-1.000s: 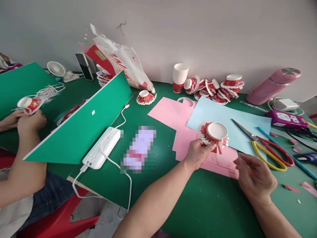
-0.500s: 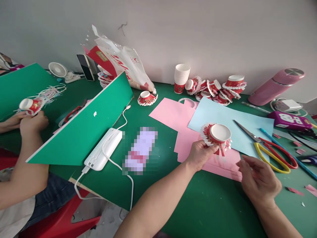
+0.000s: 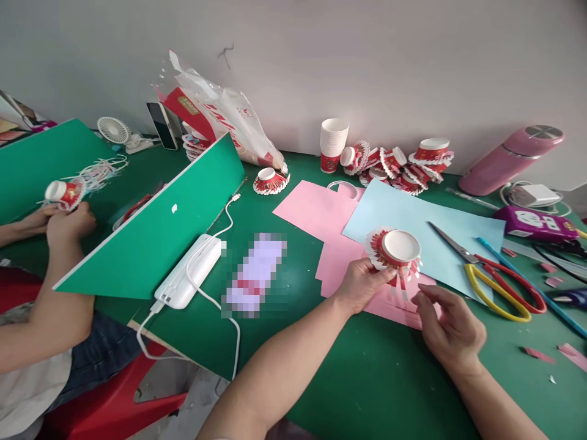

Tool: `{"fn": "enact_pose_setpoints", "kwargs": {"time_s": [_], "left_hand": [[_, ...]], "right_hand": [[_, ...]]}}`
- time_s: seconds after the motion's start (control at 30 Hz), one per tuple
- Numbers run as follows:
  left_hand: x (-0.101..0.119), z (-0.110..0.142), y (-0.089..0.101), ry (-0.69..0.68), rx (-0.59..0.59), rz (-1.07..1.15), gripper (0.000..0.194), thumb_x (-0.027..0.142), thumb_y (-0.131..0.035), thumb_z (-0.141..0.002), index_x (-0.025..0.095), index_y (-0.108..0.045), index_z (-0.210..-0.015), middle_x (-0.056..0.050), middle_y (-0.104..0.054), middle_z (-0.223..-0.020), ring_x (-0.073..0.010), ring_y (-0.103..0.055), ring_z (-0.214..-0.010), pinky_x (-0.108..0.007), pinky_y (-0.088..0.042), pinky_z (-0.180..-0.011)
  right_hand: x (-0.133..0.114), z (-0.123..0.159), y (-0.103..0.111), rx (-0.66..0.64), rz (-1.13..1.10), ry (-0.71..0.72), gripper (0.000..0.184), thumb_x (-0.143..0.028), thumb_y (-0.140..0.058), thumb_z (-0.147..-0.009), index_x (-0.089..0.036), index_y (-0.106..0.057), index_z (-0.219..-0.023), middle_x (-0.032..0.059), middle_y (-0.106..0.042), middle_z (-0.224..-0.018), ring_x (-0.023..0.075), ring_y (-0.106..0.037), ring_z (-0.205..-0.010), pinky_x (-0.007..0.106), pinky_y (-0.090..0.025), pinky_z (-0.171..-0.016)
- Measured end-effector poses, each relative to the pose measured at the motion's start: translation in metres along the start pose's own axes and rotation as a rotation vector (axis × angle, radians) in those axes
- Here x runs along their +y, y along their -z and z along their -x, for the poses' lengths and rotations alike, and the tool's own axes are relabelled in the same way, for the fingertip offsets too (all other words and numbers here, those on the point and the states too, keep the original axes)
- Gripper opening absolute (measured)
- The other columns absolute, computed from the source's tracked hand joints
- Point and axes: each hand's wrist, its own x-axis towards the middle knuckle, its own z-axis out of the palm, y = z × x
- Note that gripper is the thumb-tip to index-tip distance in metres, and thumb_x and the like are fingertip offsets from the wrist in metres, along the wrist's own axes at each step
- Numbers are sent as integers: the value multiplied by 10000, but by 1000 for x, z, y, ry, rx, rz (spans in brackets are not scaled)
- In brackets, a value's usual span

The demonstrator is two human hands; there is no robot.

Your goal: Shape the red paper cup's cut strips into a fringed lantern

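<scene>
One paper cup (image 3: 402, 245) in the left hand (image 3: 360, 286), above the counter (image 3: 389, 373), between its near and far edges.
Red with splayed, cut fringe; white base up, axis roughly upright. Left hand pinches it; right hand (image 3: 452, 330) curls nearby, grip unclear. One pair of scissors (image 3: 499, 287), one blue sheet (image 3: 440, 214).

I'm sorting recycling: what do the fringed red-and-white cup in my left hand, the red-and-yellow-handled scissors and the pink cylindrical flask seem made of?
Fringed cup: probably matte paper, its wall cut into thin strips.
Scissors: metal blades, grey sheen; handles likely plastic, evenly bright.
Flask: perhaps painted metal, smooth, its lid top silvery.
</scene>
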Motion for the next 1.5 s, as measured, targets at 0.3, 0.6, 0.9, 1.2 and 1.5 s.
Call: {"fn": "enact_pose_setpoints", "kwargs": {"time_s": [0.3,0.6,0.9,1.2,1.5], "left_hand": [[0,2,1,3,-19,-3,316,356,-818,-516,130,-692,-697,-28,-637,-686,-146,-559,-680,-342,-440,-721],[5,-2,-7,11,-20,25,263,274,-811,-534,129,-706,-727,-41,-694,-711,-156,-609,-698,-335,-449,-757],[8,-3,-26,54,45,-1,207,211,-801,-557,165,-715,-740,-41,-729,-813,-168,-644,-780,-299,-476,-756],[2,1,-20,5,61,-114,168,224,-766,-627,187,-721,-785,-29,-729,-841,-165,-640,-818,-302,-484,-788],[1,2,-17,52,49,-107,144,221,-748,-657,180,-722,-792,-25,-716,-839,-159,-621,-808,-292,-481,-758]], "right_hand": [[-4,-4,3,50,-42,-87,111,-234,-570,-834,-187,-627,-917,20,-664,-638,152,-607,-510,287,-508,-517],[-20,-30,9,23,-113,-19,86,-183,-554,-823,-200,-583,-902,14,-642,-670,133,-589,-543,254,-499,-510],[8,-42,12,-3,-130,83,105,-140,-484,-850,-198,-551,-906,30,-613,-742,130,-562,-606,264,-493,-541],[4,-31,11,-122,-215,173,113,-139,-526,-850,-195,-555,-945,50,-614,-796,141,-587,-681,264,-523,-595],[6,-28,5,-181,-61,210,129,-174,-519,-869,-184,-597,-971,70,-634,-835,159,-598,-734,282,-512,-639]]}}
